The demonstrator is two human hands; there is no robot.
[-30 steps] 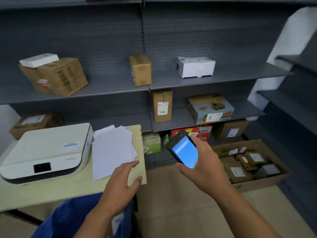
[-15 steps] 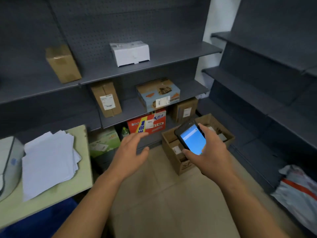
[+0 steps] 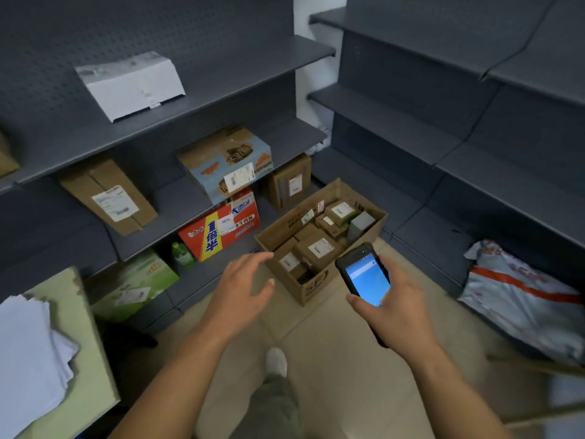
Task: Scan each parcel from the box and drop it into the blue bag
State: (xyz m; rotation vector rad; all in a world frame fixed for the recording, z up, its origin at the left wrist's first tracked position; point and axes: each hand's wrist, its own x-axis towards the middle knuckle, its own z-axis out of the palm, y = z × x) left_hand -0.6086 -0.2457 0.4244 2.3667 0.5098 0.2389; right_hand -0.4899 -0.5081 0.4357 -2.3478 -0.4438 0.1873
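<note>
The left hand (image 3: 243, 286) is hovering, fingers spread, beside the box (image 3: 311, 291), apparently readying a parcel (image 3: 319, 248) pick, while the right hand (image 3: 395, 308) is gripping the scanner (image 3: 365, 275) screen-up.

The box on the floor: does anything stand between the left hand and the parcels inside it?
Nothing visible does. The left hand hovers open near the box, whose top is open; the parcels lie uncovered. Only the near wall must be cleared from above. The right hand holds the scanner.
</note>
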